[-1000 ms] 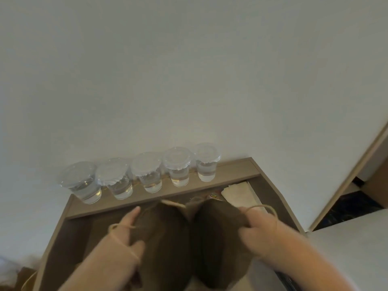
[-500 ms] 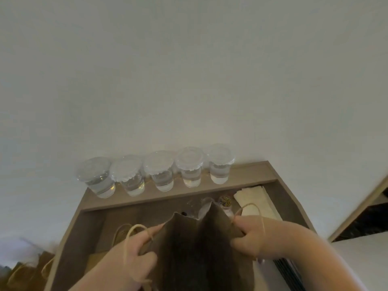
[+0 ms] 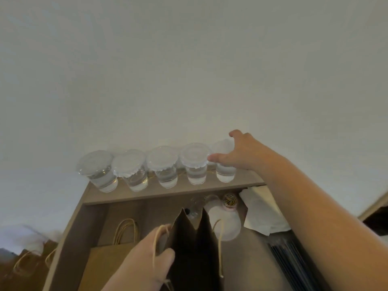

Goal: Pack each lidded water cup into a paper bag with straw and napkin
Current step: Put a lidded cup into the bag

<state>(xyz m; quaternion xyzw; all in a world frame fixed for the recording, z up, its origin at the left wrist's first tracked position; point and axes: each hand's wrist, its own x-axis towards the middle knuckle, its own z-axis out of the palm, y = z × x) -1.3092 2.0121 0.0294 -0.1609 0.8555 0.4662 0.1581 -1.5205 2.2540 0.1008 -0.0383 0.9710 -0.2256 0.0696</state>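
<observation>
Several lidded clear cups of water stand in a row on the back ledge of a brown desk (image 3: 147,193). My right hand (image 3: 245,153) reaches over the rightmost cup (image 3: 225,174), with the thumb at the edge of its lid and the fingers spread above and behind it. An open brown paper bag (image 3: 189,248) stands upright on the desk in front of me. My left hand (image 3: 147,261) grips the bag's left rim together with its string handle. White napkins (image 3: 262,208) lie to the right of the bag, and dark straws (image 3: 294,263) lie near the right front edge.
A flat brown bag (image 3: 105,263) with string handles lies on the desk at the left. A white container (image 3: 227,221) and a small jar (image 3: 230,200) stand just behind the upright bag. More bags (image 3: 27,265) sit off the desk at far left. A white wall rises behind the cups.
My right hand let go of the bag's right rim and moved up and back to the rightmost cup. The left hand still holds the bag, which now stands open.
</observation>
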